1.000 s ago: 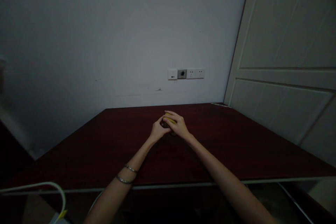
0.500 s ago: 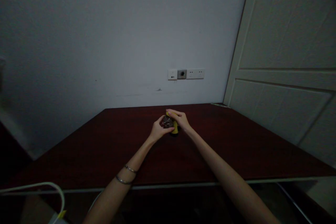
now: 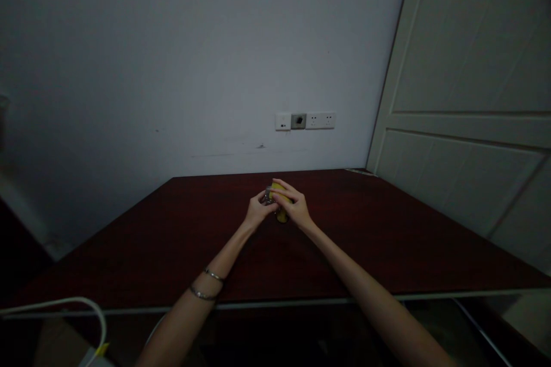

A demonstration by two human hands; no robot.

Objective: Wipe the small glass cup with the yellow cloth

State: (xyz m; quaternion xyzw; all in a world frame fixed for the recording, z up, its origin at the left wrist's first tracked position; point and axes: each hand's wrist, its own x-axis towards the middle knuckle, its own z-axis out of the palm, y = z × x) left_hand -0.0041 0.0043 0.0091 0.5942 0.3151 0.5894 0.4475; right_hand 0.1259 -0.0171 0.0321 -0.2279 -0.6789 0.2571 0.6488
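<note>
My left hand point(image 3: 258, 209) is closed around a small clear, shiny rounded object point(image 3: 267, 195), mostly covered by the fingers. From the right, my right hand point(image 3: 295, 203) grips a yellow object point(image 3: 275, 186) and presses it against the clear one. A yellow part with a dark rim point(image 3: 282, 216) shows below the fingers; whether it belongs to the same piece I cannot tell. Both hands meet over the far middle of the dark red table point(image 3: 206, 229). The exact kind of either object is too small and dark to make out.
A pale wall with a row of sockets point(image 3: 305, 121) stands behind the table. To the right is a panelled white door point(image 3: 465, 126). A white cable point(image 3: 81, 300) loops over the table's near left edge.
My right hand has shifted left and turned over the yellow object, which now covers more of the clear one. The lower yellow part has moved slightly left. My left hand stays nearly in place.
</note>
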